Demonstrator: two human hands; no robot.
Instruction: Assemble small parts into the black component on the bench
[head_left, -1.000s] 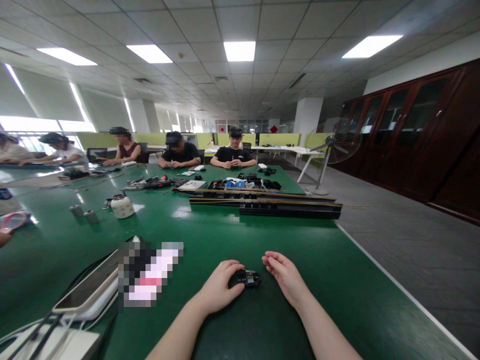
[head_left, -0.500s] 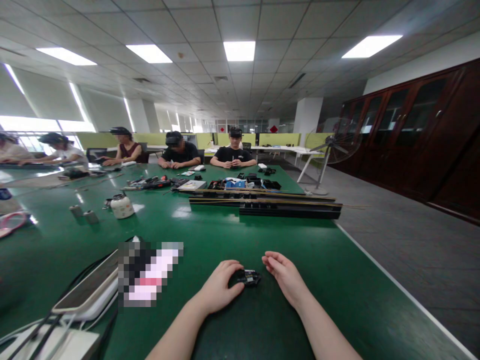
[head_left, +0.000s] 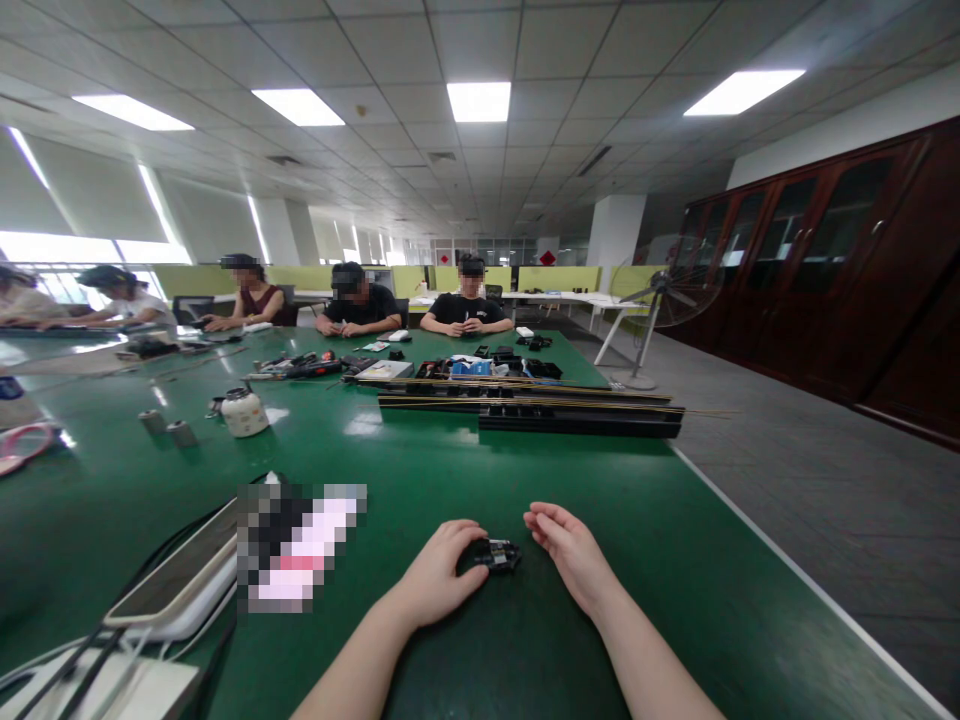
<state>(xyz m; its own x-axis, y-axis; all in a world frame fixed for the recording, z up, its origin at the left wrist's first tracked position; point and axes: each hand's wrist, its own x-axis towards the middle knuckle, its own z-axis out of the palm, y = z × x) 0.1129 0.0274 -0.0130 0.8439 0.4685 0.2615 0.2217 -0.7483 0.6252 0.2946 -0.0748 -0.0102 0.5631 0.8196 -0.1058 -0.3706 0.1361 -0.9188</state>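
A small black device (head_left: 501,554) lies on the green tabletop in front of me, with light and silvery parts showing on its upper side. My left hand (head_left: 444,568) grips its left end, the fingers curving over the far side and the thumb along the near side; that end is partly hidden. To the right of the device, and apart from it, my right hand (head_left: 566,550) rests with its edge toward the table. Its fingers are loosely bent and close together, and I see nothing in them.
A phone-like device (head_left: 176,570) with cables lies at left, beside a blurred patch (head_left: 307,550). Beyond are a white jar (head_left: 244,413), two grey cylinders (head_left: 181,434), long black rails (head_left: 581,422) with thin rods, and piled parts (head_left: 480,368). Several people sit across the table.
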